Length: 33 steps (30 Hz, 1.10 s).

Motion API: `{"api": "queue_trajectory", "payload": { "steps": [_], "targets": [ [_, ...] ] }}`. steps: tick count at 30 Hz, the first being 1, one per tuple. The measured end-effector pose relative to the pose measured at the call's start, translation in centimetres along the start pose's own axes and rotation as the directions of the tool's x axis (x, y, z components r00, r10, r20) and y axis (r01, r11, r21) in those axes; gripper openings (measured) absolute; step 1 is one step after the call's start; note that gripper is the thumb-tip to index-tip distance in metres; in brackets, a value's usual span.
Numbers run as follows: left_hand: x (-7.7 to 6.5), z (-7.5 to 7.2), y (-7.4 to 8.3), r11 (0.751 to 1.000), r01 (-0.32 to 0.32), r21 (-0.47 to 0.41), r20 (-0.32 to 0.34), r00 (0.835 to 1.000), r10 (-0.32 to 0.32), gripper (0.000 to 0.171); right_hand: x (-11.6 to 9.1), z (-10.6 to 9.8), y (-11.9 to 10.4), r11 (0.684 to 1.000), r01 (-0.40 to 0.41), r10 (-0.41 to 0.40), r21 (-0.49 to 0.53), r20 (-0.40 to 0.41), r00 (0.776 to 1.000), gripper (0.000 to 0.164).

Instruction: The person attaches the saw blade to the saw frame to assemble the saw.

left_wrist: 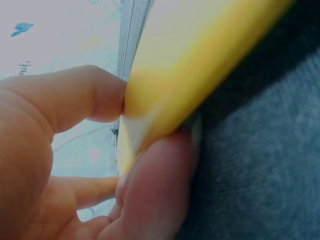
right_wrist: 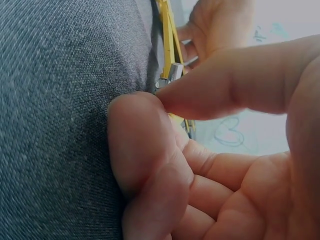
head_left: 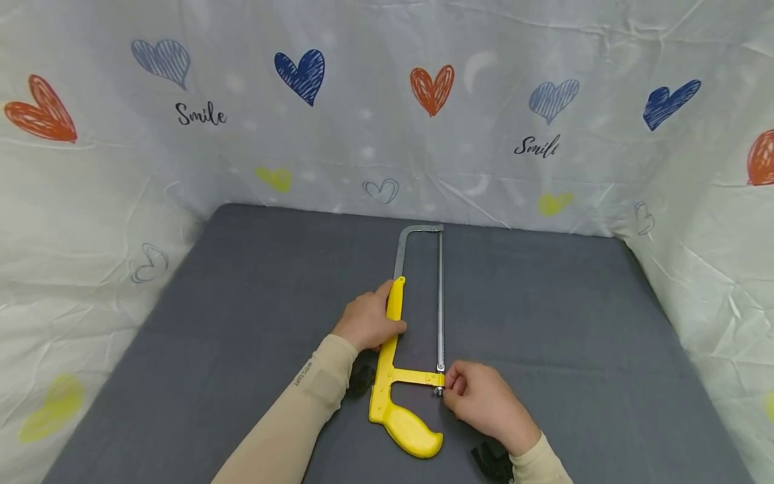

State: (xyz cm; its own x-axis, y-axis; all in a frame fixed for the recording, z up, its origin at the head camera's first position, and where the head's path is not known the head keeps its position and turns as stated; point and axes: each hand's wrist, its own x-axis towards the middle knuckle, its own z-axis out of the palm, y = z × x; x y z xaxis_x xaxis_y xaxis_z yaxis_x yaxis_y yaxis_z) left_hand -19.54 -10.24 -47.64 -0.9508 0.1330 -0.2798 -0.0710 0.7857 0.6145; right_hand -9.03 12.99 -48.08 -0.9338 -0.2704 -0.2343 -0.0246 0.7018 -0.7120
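A hacksaw (head_left: 412,430) with a yellow handle and a silver front bow lies flat on the grey tabletop. Its blade (head_left: 440,302) runs along the right side. My left hand (head_left: 365,321) grips the yellow frame bar (left_wrist: 180,55) between thumb and fingers. At the near end of the blade, my right hand (head_left: 486,403) pinches at the small metal wing nut (head_left: 438,392) beside the yellow crosspiece. The right wrist view shows a wing of this nut (right_wrist: 174,71) at the thumb tip; the fingers hide the rest.
Grey cloth (head_left: 544,302) covers the table under the saw. A white curtain (head_left: 363,134) printed with hearts and "Smile" stands behind and at both sides. Black wrist straps (head_left: 491,462) show by the sleeves.
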Motion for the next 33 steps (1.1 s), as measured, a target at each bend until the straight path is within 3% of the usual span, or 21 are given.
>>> {"api": "queue_trajectory", "payload": {
  "steps": [6,16,33],
  "targets": [
    [0.01,0.10,0.11,1.000,0.009,-0.007,0.005,1.000,-0.009,0.093,0.01,0.07,0.07,0.999,-0.041,0.041,0.007,0.000,0.999,0.012],
    [0.20,0.26,0.18,1.000,0.014,-0.017,0.016,1.000,-0.014,0.095,0.24,0.46,0.21,0.996,-0.086,0.086,-0.002,-0.033,0.996,0.031],
    [0.43,0.23,0.18,1.000,0.003,-0.025,0.016,1.000,-0.003,0.093,0.26,0.38,-0.05,0.995,-0.102,0.101,-0.008,-0.058,0.993,0.034]
  ]
}}
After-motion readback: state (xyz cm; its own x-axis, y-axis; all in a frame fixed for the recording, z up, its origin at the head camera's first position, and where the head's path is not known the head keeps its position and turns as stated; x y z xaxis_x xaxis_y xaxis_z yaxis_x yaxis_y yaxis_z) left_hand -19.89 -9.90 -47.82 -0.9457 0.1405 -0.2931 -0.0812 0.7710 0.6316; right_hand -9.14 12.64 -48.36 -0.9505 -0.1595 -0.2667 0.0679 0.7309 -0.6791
